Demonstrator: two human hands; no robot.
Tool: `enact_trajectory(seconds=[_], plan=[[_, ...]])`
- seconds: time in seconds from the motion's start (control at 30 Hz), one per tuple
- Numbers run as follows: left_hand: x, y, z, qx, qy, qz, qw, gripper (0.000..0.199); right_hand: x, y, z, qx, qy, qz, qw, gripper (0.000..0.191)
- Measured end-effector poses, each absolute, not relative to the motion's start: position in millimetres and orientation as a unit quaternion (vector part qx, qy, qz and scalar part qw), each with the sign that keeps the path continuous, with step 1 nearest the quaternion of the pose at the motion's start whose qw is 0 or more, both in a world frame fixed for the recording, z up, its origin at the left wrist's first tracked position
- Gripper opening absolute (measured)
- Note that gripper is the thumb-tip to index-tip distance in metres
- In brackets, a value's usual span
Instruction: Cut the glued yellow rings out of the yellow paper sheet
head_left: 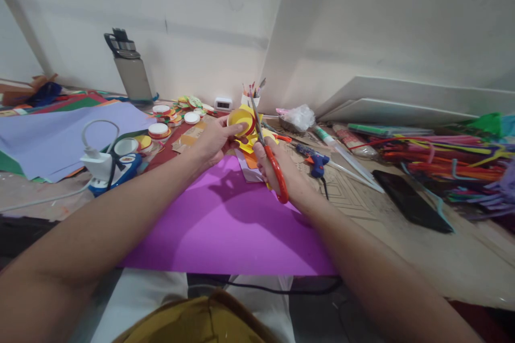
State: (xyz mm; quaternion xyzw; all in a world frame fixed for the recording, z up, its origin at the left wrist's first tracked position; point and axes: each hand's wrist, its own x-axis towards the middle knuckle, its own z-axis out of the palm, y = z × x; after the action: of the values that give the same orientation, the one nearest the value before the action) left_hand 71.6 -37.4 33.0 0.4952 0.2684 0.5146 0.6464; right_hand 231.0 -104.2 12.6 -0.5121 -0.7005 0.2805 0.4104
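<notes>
Pinched between the thumb and fingers of my left hand point(216, 142) is a round yellow disc point(238, 119) with a red edge. Scissors point(277, 172) with red-orange handles sit in my right hand point(287, 174), blades pointing up and away, close beside the disc's right side. From this angle I cannot tell whether the blades touch it. Yellow paper pieces point(244, 148) show just below and behind the disc, partly hidden by my hands. Under both hands lies a large purple sheet point(225, 225) at the table's front edge.
Left are a blue-white power strip point(116, 171), several round lids point(159, 131), lavender sheets point(72, 136) and a bottle point(132, 75). A glue gun point(317, 163), a black phone point(412, 201) and pipe cleaners point(434, 155) lie right. A pen cup point(251, 99) stands behind.
</notes>
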Motion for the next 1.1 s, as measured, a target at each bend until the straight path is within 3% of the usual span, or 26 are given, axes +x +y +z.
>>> enact_trajectory(seconds=[0.53, 1.1], plan=[[71.6, -33.4, 31.1, 0.469, 0.281, 0.520, 0.656, 0.016, 230.5, -104.5, 9.3, -0.508, -0.692, 0.294, 0.421, 0.029], [71.9, -38.1, 32.8, 0.507, 0.276, 0.529, 0.622, 0.035, 230.6, -103.9, 9.9, -0.504, -0.685, 0.312, 0.424, 0.034]])
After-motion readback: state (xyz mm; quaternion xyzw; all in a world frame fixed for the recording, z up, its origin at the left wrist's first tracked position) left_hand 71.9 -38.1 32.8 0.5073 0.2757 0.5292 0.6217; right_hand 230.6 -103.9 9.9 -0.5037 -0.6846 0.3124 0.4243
